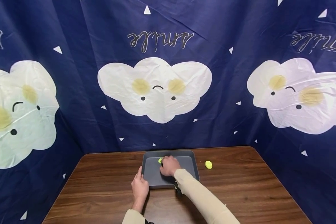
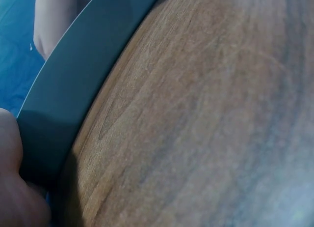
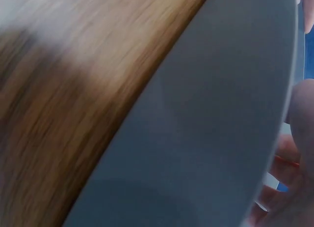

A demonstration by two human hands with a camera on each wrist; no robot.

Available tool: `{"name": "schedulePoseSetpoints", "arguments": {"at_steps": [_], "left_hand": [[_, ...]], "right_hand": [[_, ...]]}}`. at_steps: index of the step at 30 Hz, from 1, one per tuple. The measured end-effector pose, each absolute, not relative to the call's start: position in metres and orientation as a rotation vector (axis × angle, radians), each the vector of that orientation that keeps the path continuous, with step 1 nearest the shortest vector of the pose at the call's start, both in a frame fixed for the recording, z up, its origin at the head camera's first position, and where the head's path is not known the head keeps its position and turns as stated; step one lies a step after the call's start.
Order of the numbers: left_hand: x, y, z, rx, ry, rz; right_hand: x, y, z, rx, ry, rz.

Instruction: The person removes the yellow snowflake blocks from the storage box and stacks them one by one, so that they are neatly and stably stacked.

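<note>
A shallow dark grey baking tray [image 1: 154,180] lies on the wooden table. My left hand [image 1: 140,186] rests against its near left corner, the fingers lying straight along the outer left side. In the left wrist view, part of this hand [image 2: 14,183] touches the tray wall [image 2: 73,84]. My right hand [image 1: 170,166] reaches inside the tray, its fingers curled at a small yellow-green scalloped piece [image 1: 160,161] near the back. The hand partly hides that piece. In the right wrist view the curled fingers [image 3: 284,163] show behind the tray wall [image 3: 206,99]; the piece is hidden there.
A second yellow-green scalloped piece [image 1: 208,165] lies on the table to the right of the tray. The wooden table [image 1: 106,186] meets a dark blue curtain [image 1: 81,124] with printed clouds at the back and on both sides.
</note>
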State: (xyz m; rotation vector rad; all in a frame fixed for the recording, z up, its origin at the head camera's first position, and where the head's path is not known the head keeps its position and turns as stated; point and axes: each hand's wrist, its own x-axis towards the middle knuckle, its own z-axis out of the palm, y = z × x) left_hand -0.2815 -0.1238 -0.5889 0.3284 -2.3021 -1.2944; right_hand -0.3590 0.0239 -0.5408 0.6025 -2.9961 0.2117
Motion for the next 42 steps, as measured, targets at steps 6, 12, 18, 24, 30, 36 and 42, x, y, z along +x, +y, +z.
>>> {"name": "schedulePoseSetpoints", "arguments": {"at_steps": [6, 12, 18, 24, 30, 36, 42], "left_hand": [[-0.281, -0.127, -0.589, 0.342, -2.289, -1.288], [-0.279, -0.128, -0.588, 0.329, -2.279, -1.284], [-0.278, -0.126, -0.588, 0.296, -2.285, -1.286], [-0.279, -0.123, -0.587, 0.312, -2.302, -1.305], [-0.281, -0.122, -0.586, 0.332, -2.295, -1.319], [-0.283, -0.122, -0.586, 0.326, -2.29, -1.315], [-0.282, -0.123, -0.586, 0.329, -2.3, -1.309]], "right_hand": [[-0.365, 0.036, -0.543, 0.575, -2.929, 0.155], [-0.368, 0.045, -0.539, 0.498, -2.937, 0.207], [-0.364, 0.051, -0.538, 0.274, -2.989, 0.688], [-0.366, 0.055, -0.545, 0.123, -2.957, 0.926], [-0.37, 0.061, -0.543, 0.112, -2.989, 1.028], [-0.371, 0.076, -0.526, 0.181, -2.963, 1.051], [-0.373, 0.108, -0.509, 0.222, -2.918, 1.166]]}}
